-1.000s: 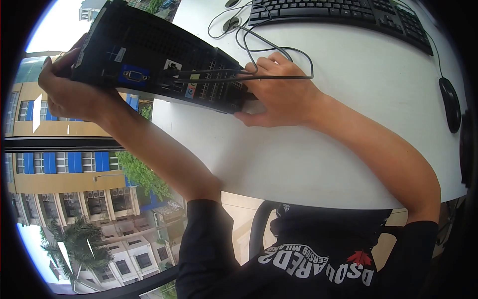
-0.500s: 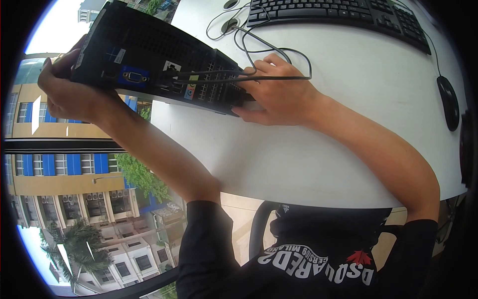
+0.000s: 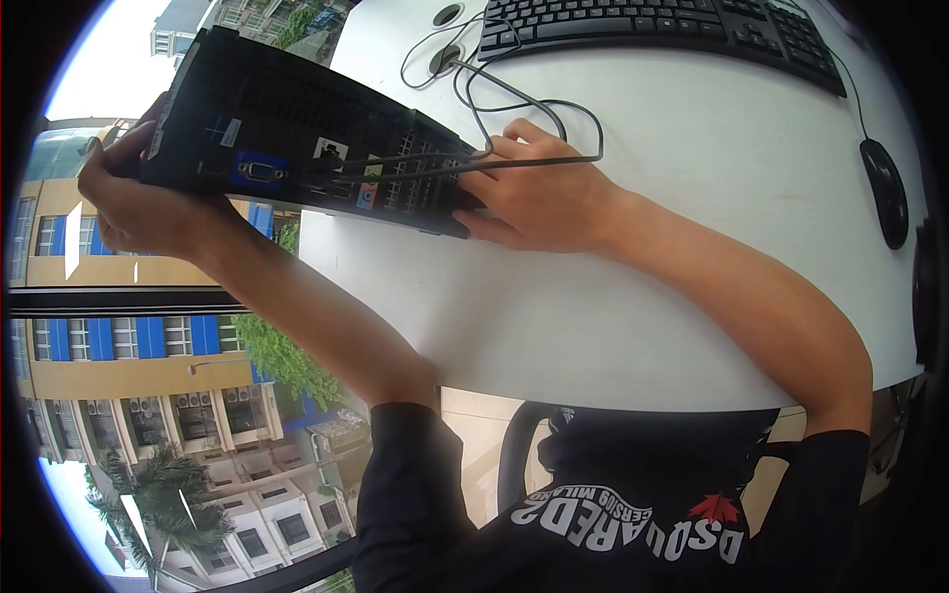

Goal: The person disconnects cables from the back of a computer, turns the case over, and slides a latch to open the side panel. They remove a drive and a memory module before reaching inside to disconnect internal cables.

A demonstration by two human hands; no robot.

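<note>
Your desk [image 3: 593,326] is cut off at the top. The PC [image 3: 306,128] juts past its left edge, underside hidden. The keyboard [image 3: 652,30] is cropped above. Your left hand [image 3: 129,203] grips the PC's left end, fingers partly hidden; your right hand [image 3: 539,198] touches the other, grip impossible to tell. The cables' [image 3: 554,161] plugs vanish into black.

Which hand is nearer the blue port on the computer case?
Left. The left hand holds the end of the computer case nearest the blue port; the right hand is farther off, at the case's opposite end.
</note>
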